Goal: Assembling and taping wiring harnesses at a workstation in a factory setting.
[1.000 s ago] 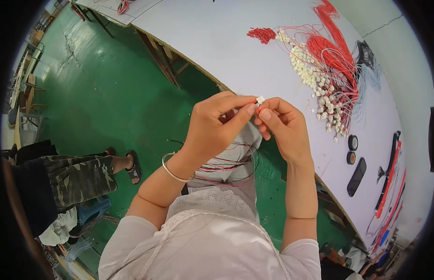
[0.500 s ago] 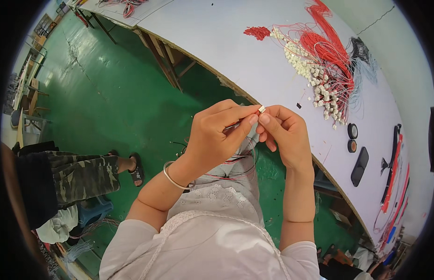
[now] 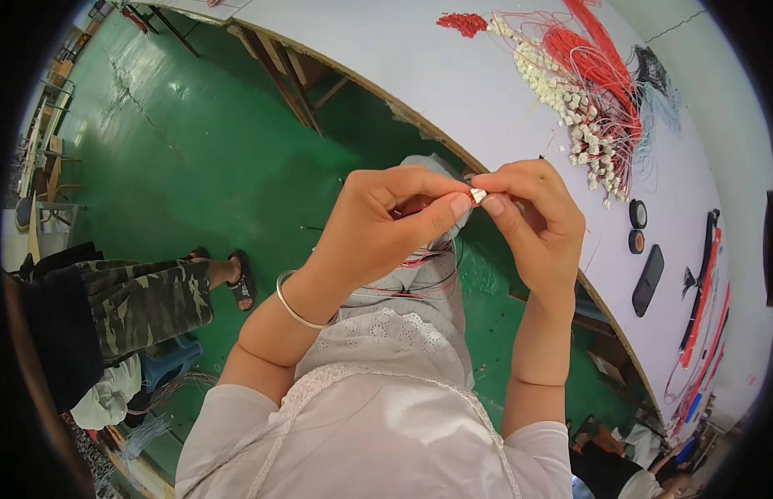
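Note:
A small white plug connector (image 3: 477, 195) sits between my two hands, above my lap and beside the table edge. My left hand (image 3: 378, 220) is closed, thumb and forefinger pinching the connector and the red wire at it. From the other side, the thumb and fingers of my right hand (image 3: 543, 224) close on the connector's white end. Most of the wire is hidden behind my left hand. Across my lap lie several loose red, black and pale wires (image 3: 420, 259).
On the white table (image 3: 486, 91) lies a heap of white connectors (image 3: 582, 133) with red wires (image 3: 582, 66), beside small red pieces (image 3: 463, 24). Nearer are two tape rolls (image 3: 638, 214) and a black flat object (image 3: 649, 280). Another person in camouflage shorts (image 3: 145, 303) is at the left.
Both hands have shifted slightly right with the connector. My right hand has turned, its fingers now bent over the connector from above. The view has shifted a little.

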A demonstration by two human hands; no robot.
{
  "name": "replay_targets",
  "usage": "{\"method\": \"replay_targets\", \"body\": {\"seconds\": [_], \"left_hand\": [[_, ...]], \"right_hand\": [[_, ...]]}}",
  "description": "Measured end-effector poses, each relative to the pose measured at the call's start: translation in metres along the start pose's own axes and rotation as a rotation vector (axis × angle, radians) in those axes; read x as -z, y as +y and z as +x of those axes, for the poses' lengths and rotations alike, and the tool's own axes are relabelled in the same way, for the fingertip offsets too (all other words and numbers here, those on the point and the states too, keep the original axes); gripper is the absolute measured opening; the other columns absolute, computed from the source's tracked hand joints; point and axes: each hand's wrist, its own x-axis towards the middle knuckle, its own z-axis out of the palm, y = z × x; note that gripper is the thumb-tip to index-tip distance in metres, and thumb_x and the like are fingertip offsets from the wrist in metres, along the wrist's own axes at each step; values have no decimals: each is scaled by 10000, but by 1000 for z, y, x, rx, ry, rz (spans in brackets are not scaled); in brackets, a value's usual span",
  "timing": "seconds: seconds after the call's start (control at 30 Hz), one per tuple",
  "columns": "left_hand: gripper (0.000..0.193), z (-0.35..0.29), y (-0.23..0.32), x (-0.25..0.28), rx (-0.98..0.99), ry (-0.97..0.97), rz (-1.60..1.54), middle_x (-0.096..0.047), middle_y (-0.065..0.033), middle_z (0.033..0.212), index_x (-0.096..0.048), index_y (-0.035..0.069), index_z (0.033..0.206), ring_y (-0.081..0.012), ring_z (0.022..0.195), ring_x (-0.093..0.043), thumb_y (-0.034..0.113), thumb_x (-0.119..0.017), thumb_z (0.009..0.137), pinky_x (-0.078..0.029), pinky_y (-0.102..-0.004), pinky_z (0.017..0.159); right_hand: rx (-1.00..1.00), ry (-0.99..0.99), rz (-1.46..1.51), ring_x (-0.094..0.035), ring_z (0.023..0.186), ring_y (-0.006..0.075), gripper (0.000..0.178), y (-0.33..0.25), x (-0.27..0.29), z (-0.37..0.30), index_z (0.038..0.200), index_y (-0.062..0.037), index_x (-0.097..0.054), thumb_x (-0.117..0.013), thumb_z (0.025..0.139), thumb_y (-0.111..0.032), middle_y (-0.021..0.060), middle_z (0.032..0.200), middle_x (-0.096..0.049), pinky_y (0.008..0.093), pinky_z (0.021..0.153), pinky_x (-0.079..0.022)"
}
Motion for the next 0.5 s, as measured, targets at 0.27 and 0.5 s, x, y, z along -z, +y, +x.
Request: {"method": "replay_targets", "body": {"seconds": [0.27,0.5], "left_hand": [[120,-5,-13,-2,-58,-18,-38,-597,30,749,-729,8,962,-7,620,-455,100,-705,889,-349,-189,514],[87,-9,-18,-10,-251,38,136,-590,2,815,-688,2,967,-34,694,-470,56,-672,900,-343,-180,551]], "right_hand": [[-62,3,274,-550,819,121,162,16,-6,-5,1017,21,-699,-684,874,-54,65,933,-605,236,711,-439],[-161,-2,408,-545,779,109,160,20,-10,-12,1020,17,-709,-684,877,-51,67,935,-619,235,658,-434]]}}
